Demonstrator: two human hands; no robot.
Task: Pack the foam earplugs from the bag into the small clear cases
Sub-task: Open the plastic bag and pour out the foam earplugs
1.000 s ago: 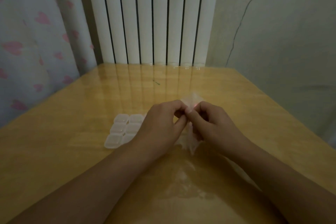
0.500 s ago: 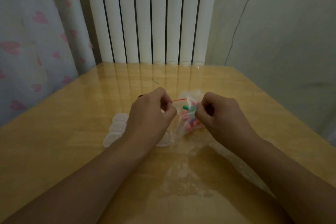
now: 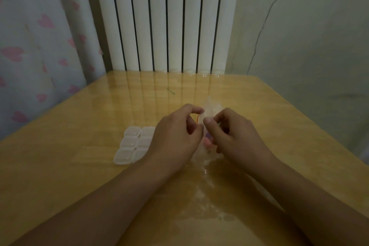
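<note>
Left hand (image 3: 175, 136) and right hand (image 3: 233, 136) are pinching the zip bag (image 3: 211, 107) mouth; clear cases (image 3: 131, 146) (left of bag) are sitting unfilled, apparently.

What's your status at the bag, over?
Left hand and right hand pinch the clear plastic earplug bag. Small clear cases closed, untouched. Nothing obstructing.

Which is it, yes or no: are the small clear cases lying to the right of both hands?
No, the small clear cases lie on the table to the left of the left hand, partly hidden behind it.
</note>
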